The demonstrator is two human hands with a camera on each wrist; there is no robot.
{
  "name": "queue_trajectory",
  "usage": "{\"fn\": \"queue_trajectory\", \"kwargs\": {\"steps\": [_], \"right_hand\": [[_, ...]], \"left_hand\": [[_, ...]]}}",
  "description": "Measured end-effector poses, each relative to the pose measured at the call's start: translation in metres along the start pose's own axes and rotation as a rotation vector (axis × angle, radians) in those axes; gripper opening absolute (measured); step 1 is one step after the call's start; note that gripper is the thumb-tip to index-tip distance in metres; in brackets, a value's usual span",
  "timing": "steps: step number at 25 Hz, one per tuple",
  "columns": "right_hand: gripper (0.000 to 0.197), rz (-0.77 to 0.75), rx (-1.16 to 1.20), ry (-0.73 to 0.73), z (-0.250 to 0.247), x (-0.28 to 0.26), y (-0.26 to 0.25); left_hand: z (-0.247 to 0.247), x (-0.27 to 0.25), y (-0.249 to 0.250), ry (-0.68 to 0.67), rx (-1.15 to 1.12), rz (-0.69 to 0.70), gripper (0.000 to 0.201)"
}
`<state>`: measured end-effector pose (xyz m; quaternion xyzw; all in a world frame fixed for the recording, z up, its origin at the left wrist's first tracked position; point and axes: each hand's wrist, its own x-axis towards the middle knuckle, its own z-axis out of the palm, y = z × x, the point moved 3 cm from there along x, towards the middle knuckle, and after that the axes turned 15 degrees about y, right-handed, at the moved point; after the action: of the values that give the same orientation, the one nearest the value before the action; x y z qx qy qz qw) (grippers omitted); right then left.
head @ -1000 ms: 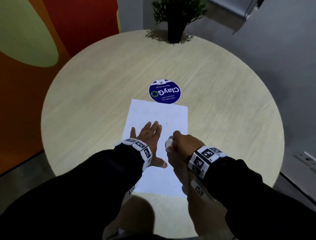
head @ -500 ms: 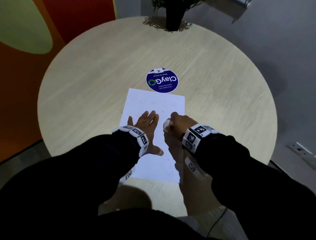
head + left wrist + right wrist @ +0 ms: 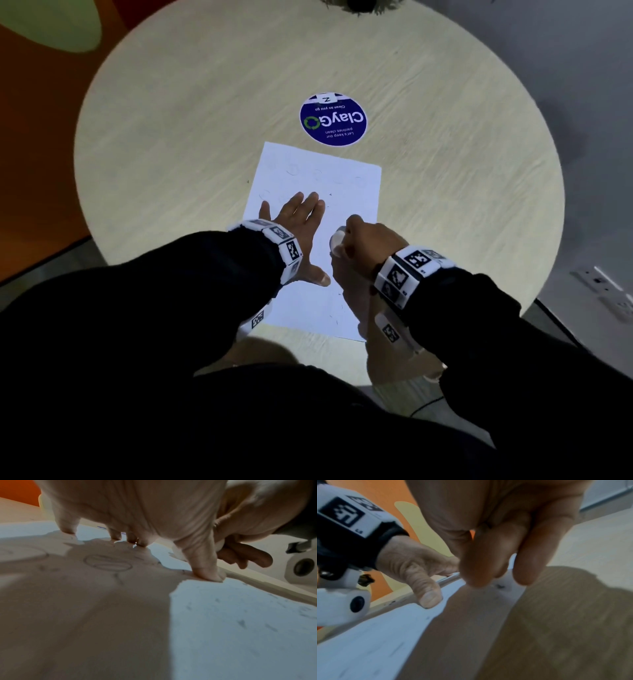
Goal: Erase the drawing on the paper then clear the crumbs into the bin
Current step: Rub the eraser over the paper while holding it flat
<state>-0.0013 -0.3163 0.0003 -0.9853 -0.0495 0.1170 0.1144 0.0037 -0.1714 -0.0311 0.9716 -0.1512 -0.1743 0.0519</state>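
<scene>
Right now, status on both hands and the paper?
Left hand flat, pinning paper. Right hand pinching eraser on sheet. Faint pencil circles remain; crumbs scattered. No bin visible.

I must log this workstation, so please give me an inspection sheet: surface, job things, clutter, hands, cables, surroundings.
Surface: round wooden table, pale grain.
Job's things: white paper lying flat, faint pencil circles left on it; white eraser; dark crumbs on the sheet; bin not in view.
Clutter: round blue sticker; plant pot at the far edge.
Hands: left hand flat, pressing the paper; right hand pinching the eraser on the sheet.
Cables: thin dark cable below the near table edge.
Surroundings: orange wall, grey floor, socket plate.
</scene>
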Motion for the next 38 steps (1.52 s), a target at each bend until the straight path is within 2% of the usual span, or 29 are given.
{"fn": "queue_trajectory", "kwargs": {"steps": [4,6,10,14,18,22,27,31,35,38], "right_hand": [[0.032,0.015,0.023,0.036,-0.013,0.027,-0.001],[0.029,0.005,0.006,0.070,-0.013,0.026,-0.004],[0.024,-0.034,-0.043,-0.024,-0.004,0.009,-0.007],[0.027,-0.002,0.019,0.039,-0.014,0.032,-0.006],[0.030,-0.057,-0.037,-0.021,-0.003,0.018,-0.011],[0.034,0.001,0.019,0.017,-0.020,0.034,-0.013],[0.029,-0.086,-0.085,-0.039,-0.004,-0.001,-0.011],[0.031,-0.012,0.002,0.024,-0.011,0.011,-0.006],[0.026,-0.030,-0.037,-0.013,-0.001,-0.011,-0.005],[0.026,-0.020,-0.027,-0.029,-0.001,-0.001,-0.003]], "left_hand": [[0.001,0.000,0.001,0.004,0.007,0.006,0.128],[0.001,0.001,0.000,0.008,0.003,0.005,0.129],[0.003,0.001,-0.002,0.022,-0.003,0.020,0.130],[0.005,0.003,-0.002,0.023,0.010,0.030,0.128],[0.005,0.004,-0.004,0.031,0.000,0.016,0.130],[0.005,0.004,-0.003,0.023,0.020,0.012,0.131],[0.005,0.005,-0.004,0.032,0.025,0.007,0.132],[0.003,0.005,-0.002,0.021,0.042,0.002,0.132],[0.003,0.000,0.001,0.039,0.027,0.013,0.127],[0.012,-0.016,0.004,0.034,0.029,0.055,0.121]]}}
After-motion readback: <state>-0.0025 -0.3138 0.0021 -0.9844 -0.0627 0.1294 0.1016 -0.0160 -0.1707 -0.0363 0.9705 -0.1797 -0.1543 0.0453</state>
